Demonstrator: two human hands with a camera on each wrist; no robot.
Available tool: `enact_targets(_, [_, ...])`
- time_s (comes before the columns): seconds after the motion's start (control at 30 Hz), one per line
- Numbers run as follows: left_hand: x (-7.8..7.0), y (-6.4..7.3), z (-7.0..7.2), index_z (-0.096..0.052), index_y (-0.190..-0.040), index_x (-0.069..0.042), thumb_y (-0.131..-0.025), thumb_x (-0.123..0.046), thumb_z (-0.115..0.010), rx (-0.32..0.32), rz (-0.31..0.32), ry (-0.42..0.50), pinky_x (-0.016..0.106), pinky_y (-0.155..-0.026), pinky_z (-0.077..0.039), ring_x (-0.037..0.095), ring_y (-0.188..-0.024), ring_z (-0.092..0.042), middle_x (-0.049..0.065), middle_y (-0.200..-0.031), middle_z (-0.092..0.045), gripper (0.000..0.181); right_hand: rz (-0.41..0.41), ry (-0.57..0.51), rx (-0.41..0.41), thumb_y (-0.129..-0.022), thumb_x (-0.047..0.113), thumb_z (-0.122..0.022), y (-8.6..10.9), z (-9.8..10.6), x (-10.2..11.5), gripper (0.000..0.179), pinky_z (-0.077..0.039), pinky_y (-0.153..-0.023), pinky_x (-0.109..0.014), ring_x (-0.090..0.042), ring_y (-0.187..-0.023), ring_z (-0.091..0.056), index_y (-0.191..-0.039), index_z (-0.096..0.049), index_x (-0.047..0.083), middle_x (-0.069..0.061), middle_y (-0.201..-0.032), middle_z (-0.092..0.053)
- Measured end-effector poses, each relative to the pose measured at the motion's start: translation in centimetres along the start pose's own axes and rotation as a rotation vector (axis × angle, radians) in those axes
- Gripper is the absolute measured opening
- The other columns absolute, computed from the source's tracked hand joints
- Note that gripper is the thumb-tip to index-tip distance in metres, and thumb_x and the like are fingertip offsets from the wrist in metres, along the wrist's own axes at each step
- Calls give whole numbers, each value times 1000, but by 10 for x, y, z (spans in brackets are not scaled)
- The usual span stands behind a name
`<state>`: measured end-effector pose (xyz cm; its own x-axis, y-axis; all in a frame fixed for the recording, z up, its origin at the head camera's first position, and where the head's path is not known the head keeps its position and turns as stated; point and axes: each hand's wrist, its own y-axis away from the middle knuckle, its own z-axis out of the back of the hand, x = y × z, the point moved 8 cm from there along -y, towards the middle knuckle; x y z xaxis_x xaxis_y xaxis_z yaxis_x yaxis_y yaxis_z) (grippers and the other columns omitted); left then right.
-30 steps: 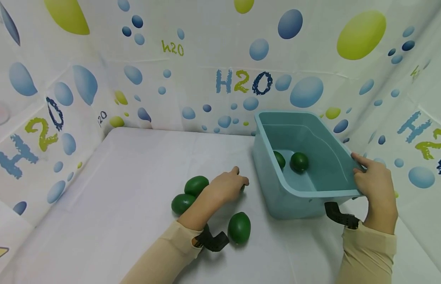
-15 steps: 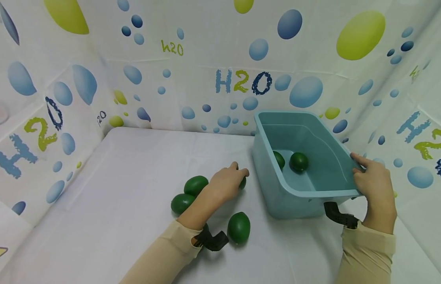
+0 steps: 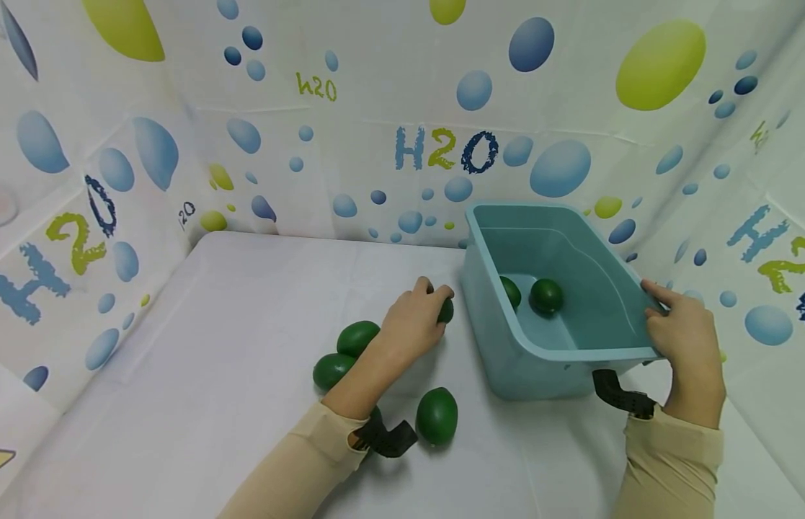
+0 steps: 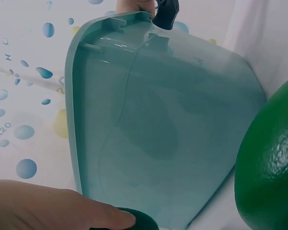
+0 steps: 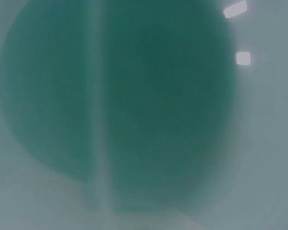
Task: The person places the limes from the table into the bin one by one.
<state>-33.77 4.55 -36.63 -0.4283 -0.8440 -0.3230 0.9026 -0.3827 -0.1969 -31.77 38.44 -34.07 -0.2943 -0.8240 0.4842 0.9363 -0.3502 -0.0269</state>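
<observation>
My left hand (image 3: 411, 321) grips a glossy dark green avocado (image 3: 446, 311), mostly hidden by the fingers, just left of the teal plastic bin (image 3: 499, 346). In the left wrist view, one finger lies along the held avocado (image 4: 145, 219), with the bin wall (image 4: 158, 110) behind. My right hand (image 3: 684, 324) holds the bin's right rim near its front corner; the bin looks tilted. Inside are two avocados, one in the middle (image 3: 546, 296) and one partly hidden by the left wall (image 3: 509, 291). The right wrist view shows only blurred teal surface (image 5: 158, 96).
On the white-covered table (image 3: 246, 303), two avocados touch each other, one behind (image 3: 358, 339) and one in front (image 3: 333, 372). Another avocado (image 3: 437, 417) lies nearer me, and one (image 3: 376, 416) is mostly hidden under my left wrist. A patterned curtain (image 3: 350, 144) surrounds the table.
My left hand has picked up the avocado and raised it slightly, away from me. The right hand and the bin stay in place.
</observation>
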Motion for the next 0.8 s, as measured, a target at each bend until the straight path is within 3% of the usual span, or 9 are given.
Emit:
enact_targets(0.27, [2, -3, 12, -54, -129, -15, -88, -20, -67, -128, 16, 29, 38, -72, -57, 28, -84, -65, 15, -118, -53, 43, 6, -4, -4, -95, 4, -36, 0, -1, -1, 53, -47, -82, -66, -61, -109, -49, -147, -28, 7, -42, -137, -35])
enact_targets(0.53, [3, -3, 20, -53, -129, -17, -88, -21, -68, -201, 33, 74, 38, -75, -58, 27, -84, -65, 15, -122, -51, 45, 13, -4, -9, -95, 4, -36, 0, 0, -1, 52, -46, -83, -66, -62, -109, -48, -147, -28, 7, -41, -136, -35])
enact_targets(0.8, [3, -2, 33, -56, -123, -15, -86, -22, -69, -366, 4, 139, 35, -72, -58, 25, -80, -67, 15, -120, -52, 40, 23, -1, -14, -95, 4, -35, -1, -1, -1, 52, -47, -82, -66, -61, -108, -49, -147, -29, 6, -42, -135, -36])
